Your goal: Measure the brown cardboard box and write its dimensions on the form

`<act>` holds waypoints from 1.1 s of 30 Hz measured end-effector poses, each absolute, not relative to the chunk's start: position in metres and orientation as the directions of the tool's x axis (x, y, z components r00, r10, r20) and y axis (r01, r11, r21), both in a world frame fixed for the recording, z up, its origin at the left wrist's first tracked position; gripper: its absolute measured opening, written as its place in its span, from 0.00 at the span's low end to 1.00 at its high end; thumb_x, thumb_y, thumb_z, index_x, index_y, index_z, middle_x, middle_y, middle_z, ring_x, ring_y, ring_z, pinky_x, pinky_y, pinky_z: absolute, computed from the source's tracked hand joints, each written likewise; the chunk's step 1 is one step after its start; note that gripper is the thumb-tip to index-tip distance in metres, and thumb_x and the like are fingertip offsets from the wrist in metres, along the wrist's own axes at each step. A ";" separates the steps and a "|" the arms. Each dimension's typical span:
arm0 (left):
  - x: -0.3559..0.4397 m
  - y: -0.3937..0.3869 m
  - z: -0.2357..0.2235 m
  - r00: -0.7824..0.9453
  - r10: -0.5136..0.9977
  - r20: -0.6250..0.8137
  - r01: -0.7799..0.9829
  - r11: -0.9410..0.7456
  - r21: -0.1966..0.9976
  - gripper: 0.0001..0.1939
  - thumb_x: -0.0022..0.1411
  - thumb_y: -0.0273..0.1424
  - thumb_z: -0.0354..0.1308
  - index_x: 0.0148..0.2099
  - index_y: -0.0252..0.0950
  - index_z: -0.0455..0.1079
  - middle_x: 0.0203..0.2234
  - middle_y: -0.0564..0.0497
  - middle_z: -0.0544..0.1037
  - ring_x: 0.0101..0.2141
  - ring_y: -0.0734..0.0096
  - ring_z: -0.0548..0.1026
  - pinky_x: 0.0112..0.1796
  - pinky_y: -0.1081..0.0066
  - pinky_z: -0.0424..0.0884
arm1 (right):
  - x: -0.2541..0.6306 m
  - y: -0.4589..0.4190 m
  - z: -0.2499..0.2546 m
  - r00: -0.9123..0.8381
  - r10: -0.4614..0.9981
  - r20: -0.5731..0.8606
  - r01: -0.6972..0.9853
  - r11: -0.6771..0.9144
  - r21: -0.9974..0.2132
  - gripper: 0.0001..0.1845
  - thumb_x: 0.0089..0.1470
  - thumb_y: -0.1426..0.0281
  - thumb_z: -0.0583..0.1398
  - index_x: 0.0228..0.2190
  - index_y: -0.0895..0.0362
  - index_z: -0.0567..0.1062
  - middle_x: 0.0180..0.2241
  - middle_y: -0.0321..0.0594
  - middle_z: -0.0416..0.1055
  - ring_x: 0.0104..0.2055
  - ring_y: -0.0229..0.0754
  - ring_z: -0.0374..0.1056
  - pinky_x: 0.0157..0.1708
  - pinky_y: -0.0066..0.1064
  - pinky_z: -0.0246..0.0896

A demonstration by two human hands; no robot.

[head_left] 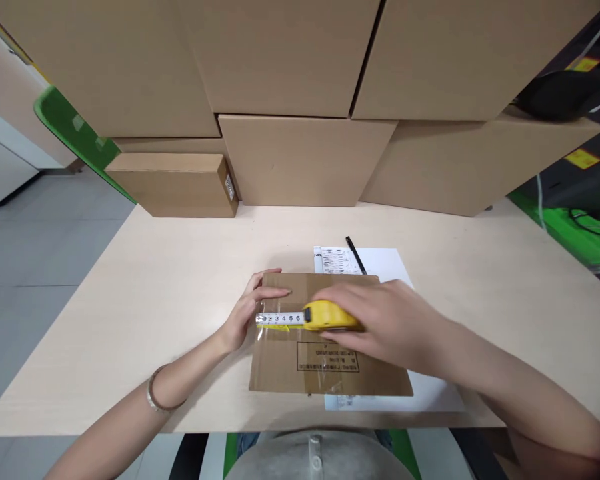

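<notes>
A small brown cardboard box (280,373), sealed with clear tape and printed with a framed label, lies in front of me on the table. My right hand (367,313) is wrapped around a yellow tape measure (330,315) above the box top. Its white blade (280,319) is drawn out across the box to the left edge, with numbers up to 6 showing. At that left edge my left hand (245,307) grips the box, fingers resting on its top; the thumb is not clearly visible.
White paper sheets (385,260) lie partly under the box, with a black pen (356,255) on them. Large cardboard boxes (307,160) are stacked along the back of the pale table (190,267). A smaller closed box (180,187) stands at the back left.
</notes>
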State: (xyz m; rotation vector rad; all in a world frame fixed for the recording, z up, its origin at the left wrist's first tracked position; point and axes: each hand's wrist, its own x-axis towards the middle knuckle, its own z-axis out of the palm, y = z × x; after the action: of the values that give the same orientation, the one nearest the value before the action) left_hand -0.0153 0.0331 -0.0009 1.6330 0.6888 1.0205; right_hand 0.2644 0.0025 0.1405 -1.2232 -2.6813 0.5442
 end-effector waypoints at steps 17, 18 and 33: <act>-0.009 -0.010 0.089 0.638 0.687 0.349 0.412 -0.687 0.599 0.30 0.72 0.32 0.54 0.73 0.50 0.54 0.70 0.44 0.58 0.72 0.46 0.50 0.68 0.39 0.55 | 0.292 -0.009 0.161 -0.823 0.562 0.080 0.364 0.631 -0.685 0.23 0.47 0.78 0.65 0.45 0.48 0.75 0.46 0.31 0.81 0.41 0.38 0.76 0.40 0.30 0.63; -0.004 -0.019 0.096 0.697 0.627 0.347 0.374 -0.731 0.571 0.33 0.71 0.32 0.55 0.74 0.46 0.51 0.69 0.41 0.62 0.71 0.46 0.54 0.67 0.41 0.59 | 0.293 -0.014 0.159 -0.851 0.523 0.050 0.354 0.640 -0.682 0.23 0.47 0.77 0.66 0.45 0.48 0.75 0.46 0.30 0.80 0.41 0.38 0.75 0.40 0.30 0.62; 0.017 -0.035 0.080 0.893 0.296 0.340 0.222 -0.945 0.238 0.26 0.71 0.51 0.51 0.68 0.59 0.64 0.56 0.46 0.76 0.58 0.49 0.73 0.60 0.55 0.68 | 0.296 0.045 0.164 -0.852 0.523 -0.018 0.456 0.724 -0.518 0.19 0.50 0.81 0.59 0.42 0.52 0.77 0.48 0.40 0.77 0.48 0.47 0.70 0.50 0.41 0.64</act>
State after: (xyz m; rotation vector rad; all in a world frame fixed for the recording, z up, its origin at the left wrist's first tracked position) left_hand 0.0167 -0.0350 0.0803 2.8669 0.3962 0.5598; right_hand 0.2960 0.0447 0.1641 -0.7977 -2.7959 0.7877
